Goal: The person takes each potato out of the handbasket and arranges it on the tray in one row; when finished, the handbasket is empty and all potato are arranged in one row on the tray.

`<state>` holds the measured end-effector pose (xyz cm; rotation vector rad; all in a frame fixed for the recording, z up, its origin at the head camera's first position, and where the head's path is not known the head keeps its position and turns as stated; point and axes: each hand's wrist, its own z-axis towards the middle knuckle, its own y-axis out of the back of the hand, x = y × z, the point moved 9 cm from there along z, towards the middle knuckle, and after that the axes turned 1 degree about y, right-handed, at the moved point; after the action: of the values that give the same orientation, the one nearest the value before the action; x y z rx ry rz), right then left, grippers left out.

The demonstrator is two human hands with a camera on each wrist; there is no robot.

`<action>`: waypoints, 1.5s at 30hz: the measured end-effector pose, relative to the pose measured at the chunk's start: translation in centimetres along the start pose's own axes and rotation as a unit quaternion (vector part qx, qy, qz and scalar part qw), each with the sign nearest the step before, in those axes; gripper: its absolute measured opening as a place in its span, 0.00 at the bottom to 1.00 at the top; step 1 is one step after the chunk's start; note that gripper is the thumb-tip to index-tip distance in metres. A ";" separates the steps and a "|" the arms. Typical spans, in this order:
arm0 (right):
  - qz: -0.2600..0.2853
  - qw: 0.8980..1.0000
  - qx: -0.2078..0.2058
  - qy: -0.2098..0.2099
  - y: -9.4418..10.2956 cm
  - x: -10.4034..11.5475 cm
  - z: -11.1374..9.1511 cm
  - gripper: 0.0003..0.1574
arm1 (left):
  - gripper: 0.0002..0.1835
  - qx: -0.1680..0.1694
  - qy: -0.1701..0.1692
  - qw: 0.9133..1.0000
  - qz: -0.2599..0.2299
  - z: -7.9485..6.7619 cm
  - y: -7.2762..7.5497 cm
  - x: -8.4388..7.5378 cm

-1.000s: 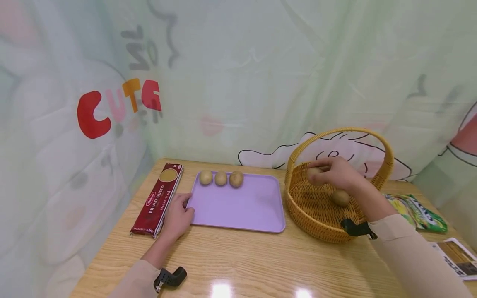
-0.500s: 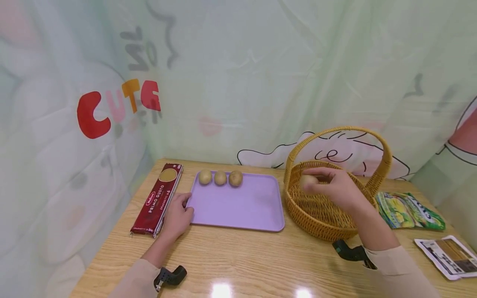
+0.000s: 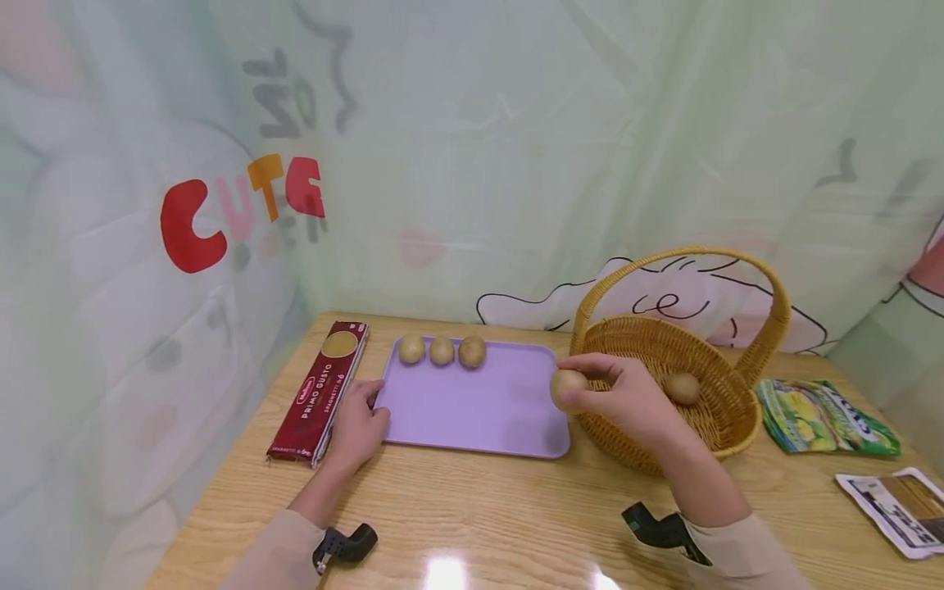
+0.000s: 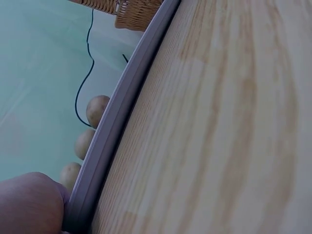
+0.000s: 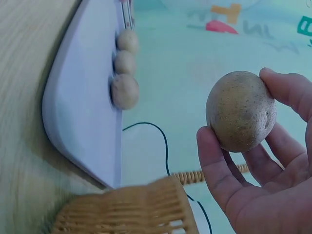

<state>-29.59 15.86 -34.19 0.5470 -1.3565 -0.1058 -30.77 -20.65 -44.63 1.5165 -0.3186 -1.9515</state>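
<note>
My right hand [image 3: 627,401] holds a round, pale brown potato [image 5: 241,111] between thumb and fingertips. It is over the right end of the lilac tray [image 3: 472,410], beside the wicker basket [image 3: 719,401]. Another potato [image 3: 682,388] lies inside the basket. Along the tray's far edge, towards the left, sit three potatoes in a row: a left one [image 3: 411,349], a middle one [image 3: 442,351] and a darker right one [image 3: 472,352]. My left hand [image 3: 360,426] grips the tray's left rim; in the left wrist view its thumb [image 4: 31,202] touches the rim.
A red spaghetti pack [image 3: 319,393] lies left of the tray, close to my left hand. Right of the basket are a green and yellow packet [image 3: 826,416] and a flat white-edged packet [image 3: 896,510]. The basket's tall handle [image 3: 686,256] arches up. A printed curtain [image 3: 457,164] hangs behind the table.
My right hand has carried the potato left and nearer, out of the basket to above the tray's right end. The potato inside the basket shows again. My left hand stays on the rim.
</note>
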 end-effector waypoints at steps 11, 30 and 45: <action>0.014 1.000 0.005 -0.016 -3.1 -0.4 2.1 0.26 | 0.25 -0.005 0.020 1.000 0.018 0.4 -0.3 -0.1; 0.030 0.999 -0.022 -0.038 -6.5 -2.3 9.7 0.27 | 0.25 -0.005 0.017 0.999 0.039 1.6 0.9 -0.2; -0.021 0.994 -0.080 -0.074 -6.1 -6.4 12.5 0.29 | 0.25 0.001 0.027 1.000 0.011 0.2 0.0 0.3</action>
<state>-41.39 9.11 -41.15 0.4399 -1.4659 -0.2914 -30.98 -20.89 -44.77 1.5567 -0.3125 -1.8897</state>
